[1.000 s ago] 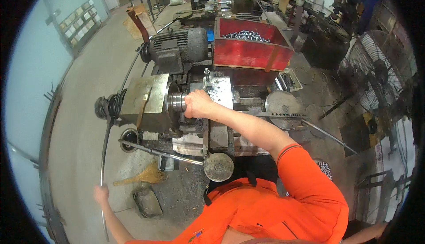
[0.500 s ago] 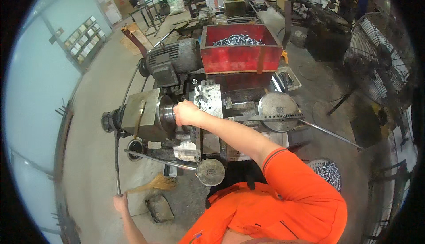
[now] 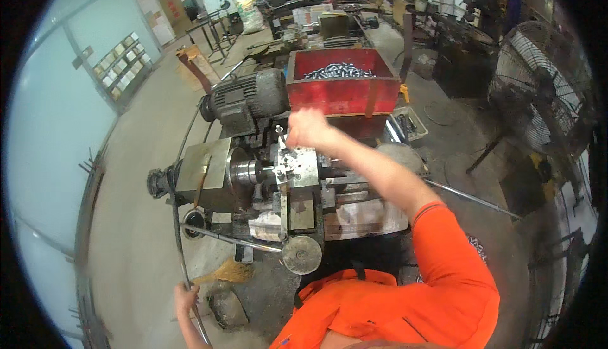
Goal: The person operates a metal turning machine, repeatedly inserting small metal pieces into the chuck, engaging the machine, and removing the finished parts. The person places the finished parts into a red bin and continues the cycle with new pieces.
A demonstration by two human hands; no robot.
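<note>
My left hand (image 3: 185, 299) is closed around a long dark lever bar (image 3: 180, 241) that runs up to the side of the lathe's headstock (image 3: 204, 171). Over the metal tool block (image 3: 303, 170), just in front of a red bin (image 3: 345, 95), hovers my right hand (image 3: 309, 130). Its fingers are curled closed and slightly blurred; whatever they hold is hidden. Left of the block is the round steel chuck (image 3: 246, 175), with no hand on it. Small shiny metal pieces (image 3: 339, 71) fill part of the red bin.
An electric motor (image 3: 250, 95) sits behind the headstock. A round disc (image 3: 301, 255) with a handle rod (image 3: 234, 240) projects near my body. A straw broom (image 3: 231, 272) lies on the floor. To the right stand a large fan (image 3: 529, 89) and a long rod (image 3: 472, 198).
My right hand has left the chuck and moved right and away from me, toward the red bin. My left hand has shifted slightly right, and the lever's lower end now reaches past it.
</note>
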